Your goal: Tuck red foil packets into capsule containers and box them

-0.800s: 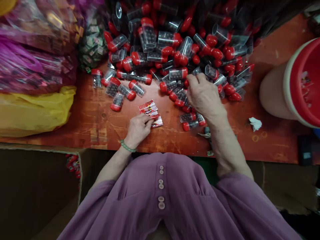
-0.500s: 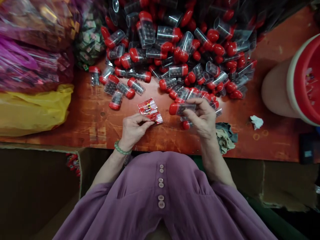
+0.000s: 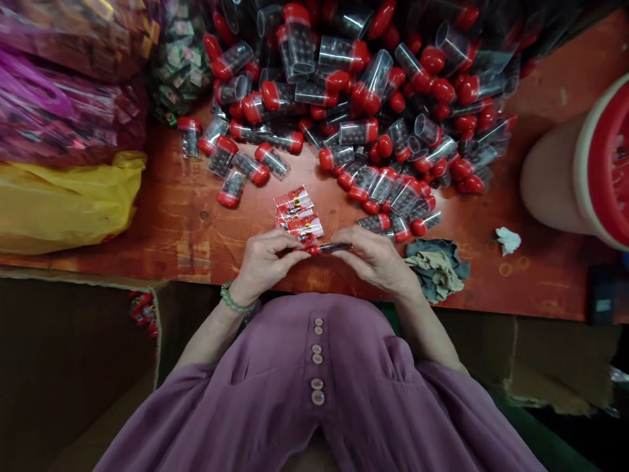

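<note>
Close to the table's front edge my two hands nearly meet. My left hand [image 3: 268,261], with a green bead bracelet at the wrist, pinches a small red packet [image 3: 305,245]. Between the thumb and fingers of my right hand [image 3: 376,257] is a dark flat piece with a red end [image 3: 330,248], seen edge-on; its red end touches or overlaps the red packet. Just beyond my left fingers, several red printed packets [image 3: 302,224] lie overlapping on the table. A large pile of clear tubes with red caps [image 3: 358,131] spreads behind them.
Purple [image 3: 88,124] and yellow plastic bags [image 3: 69,206] lie at the left. A red-rimmed bucket [image 3: 555,170] stands at the right. Crumpled cloths [image 3: 439,269] and a white scrap [image 3: 508,240] lie right of my hands. An open cardboard box [image 3: 73,347] is below left.
My right hand has come down and left from the pile's edge to my left hand, bringing the red-ended piece. My left hand stays near the packets, now touching that piece's end.
</note>
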Demonstrator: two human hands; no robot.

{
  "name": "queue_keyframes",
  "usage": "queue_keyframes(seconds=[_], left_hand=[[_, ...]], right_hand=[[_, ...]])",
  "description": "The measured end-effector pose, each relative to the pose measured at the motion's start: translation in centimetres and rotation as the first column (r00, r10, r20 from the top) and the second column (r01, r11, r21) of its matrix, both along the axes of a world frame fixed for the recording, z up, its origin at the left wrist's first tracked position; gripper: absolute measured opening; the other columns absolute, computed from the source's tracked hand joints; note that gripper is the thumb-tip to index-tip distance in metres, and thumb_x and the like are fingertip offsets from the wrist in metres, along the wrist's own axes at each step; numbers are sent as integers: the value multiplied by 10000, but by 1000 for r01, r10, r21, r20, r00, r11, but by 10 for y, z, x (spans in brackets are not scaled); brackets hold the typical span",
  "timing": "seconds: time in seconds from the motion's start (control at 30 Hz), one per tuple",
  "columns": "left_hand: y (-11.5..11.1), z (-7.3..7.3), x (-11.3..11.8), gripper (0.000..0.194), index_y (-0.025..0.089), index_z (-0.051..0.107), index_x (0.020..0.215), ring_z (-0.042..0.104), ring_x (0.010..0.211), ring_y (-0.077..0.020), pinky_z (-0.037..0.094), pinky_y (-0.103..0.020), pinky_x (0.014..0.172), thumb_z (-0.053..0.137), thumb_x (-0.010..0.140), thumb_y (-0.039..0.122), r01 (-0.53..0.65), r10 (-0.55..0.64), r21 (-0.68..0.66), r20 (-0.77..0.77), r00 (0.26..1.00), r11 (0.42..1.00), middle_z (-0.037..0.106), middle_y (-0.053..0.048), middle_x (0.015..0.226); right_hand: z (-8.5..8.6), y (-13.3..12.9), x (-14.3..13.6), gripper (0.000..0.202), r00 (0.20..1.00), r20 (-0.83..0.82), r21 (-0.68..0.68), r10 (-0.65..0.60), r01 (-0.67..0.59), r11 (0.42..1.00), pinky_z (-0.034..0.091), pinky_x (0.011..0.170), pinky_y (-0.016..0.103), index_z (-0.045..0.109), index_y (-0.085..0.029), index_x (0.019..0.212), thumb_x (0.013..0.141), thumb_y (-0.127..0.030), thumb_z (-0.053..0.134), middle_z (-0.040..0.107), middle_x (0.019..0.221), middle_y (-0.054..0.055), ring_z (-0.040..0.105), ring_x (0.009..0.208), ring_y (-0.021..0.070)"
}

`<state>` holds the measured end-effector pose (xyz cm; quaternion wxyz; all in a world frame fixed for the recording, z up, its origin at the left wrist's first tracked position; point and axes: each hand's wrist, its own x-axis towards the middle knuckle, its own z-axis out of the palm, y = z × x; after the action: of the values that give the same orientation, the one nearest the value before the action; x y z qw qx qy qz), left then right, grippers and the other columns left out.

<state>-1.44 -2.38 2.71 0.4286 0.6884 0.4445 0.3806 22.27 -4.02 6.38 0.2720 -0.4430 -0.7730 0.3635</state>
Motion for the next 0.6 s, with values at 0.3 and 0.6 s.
queue_keyframes(seconds=[0.3, 0.6], left_hand=[[-3, 2, -5, 85, 187, 747, 807, 668, 687, -128, 549, -253, 674, 775, 806, 267, 46, -38, 91, -78, 996, 995, 736, -18, 758], [-4, -8, -8, 81, 179, 767, 831, 684, 705, -137, 547, -262, 674, 787, 791, 247, 70, -68, -44, 29, 997, 997, 743, -36, 785]], right_hand=[[6, 3, -3, 142, 978, -120, 13, -170, 172, 985, 579, 832, 351, 678, -245, 1049, 928, -315, 654, 749, 982, 45, 715, 900, 193], [1, 6, -3, 147, 1000, -12, 11, 8, -8, 1000, 560, 802, 304, 661, -230, 1094, 966, -264, 597, 737, 968, 36, 695, 886, 170]])
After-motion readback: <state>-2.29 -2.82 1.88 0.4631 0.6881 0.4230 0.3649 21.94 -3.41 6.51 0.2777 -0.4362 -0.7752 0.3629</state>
